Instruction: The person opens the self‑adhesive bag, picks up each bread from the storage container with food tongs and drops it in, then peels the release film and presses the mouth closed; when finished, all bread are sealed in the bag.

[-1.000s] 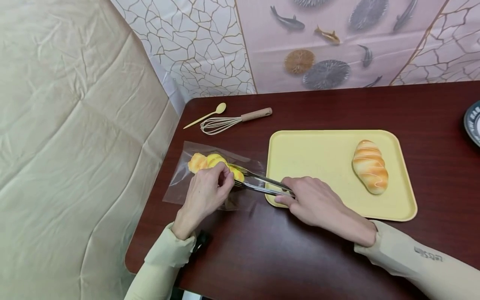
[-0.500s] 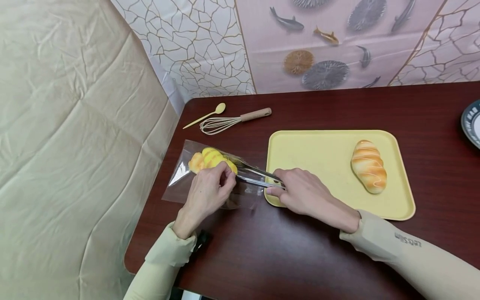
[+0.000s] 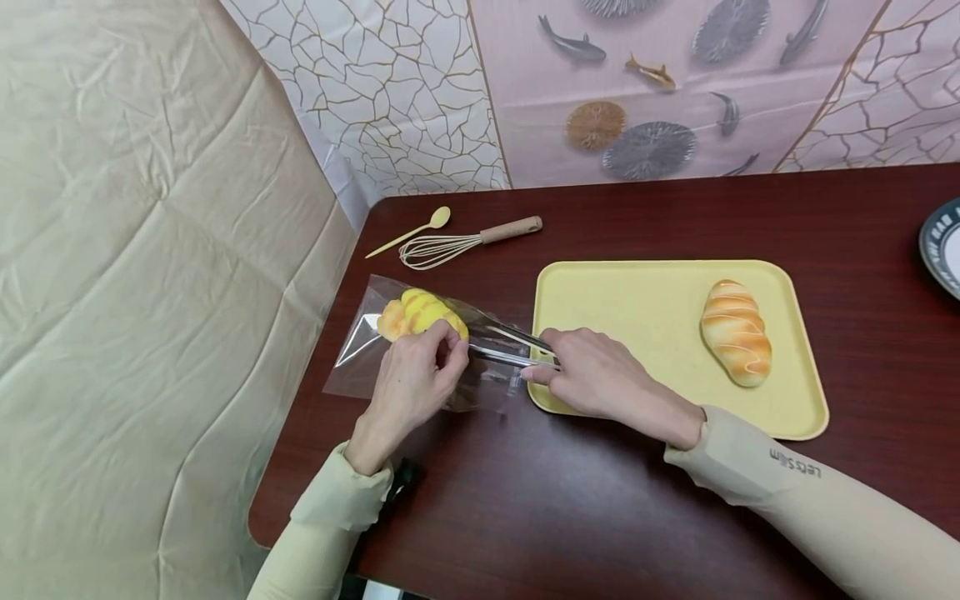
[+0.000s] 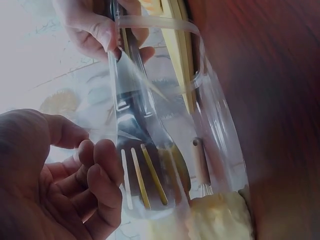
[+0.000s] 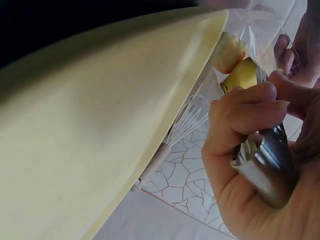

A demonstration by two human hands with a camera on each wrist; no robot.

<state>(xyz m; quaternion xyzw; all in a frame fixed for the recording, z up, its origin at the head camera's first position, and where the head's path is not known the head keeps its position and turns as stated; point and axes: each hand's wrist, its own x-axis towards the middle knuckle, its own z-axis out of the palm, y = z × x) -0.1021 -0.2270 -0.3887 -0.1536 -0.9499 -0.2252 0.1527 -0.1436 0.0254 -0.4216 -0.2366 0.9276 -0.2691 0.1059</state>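
Note:
My left hand pinches the edge of a clear plastic bag between thumb and fingers. Metal tongs are gripped in my right hand, their slotted head reaching inside the bag in the left wrist view. The tongs' head is around a yellow striped bread, partly hidden behind my left hand in the head view. Beside it in the bag lies a light orange-brown bread piece. The right wrist view shows the tongs' handle inside my curled fingers.
A yellow tray holds a striped bread roll on its right side. Behind the bag lie a whisk and a yellow spoon. A dark-rimmed plate sits at the far right edge.
My right hand has moved left with the tongs, pushing the yellow bread deeper into the bag, up against the other bread. My left hand has stayed nearly still.

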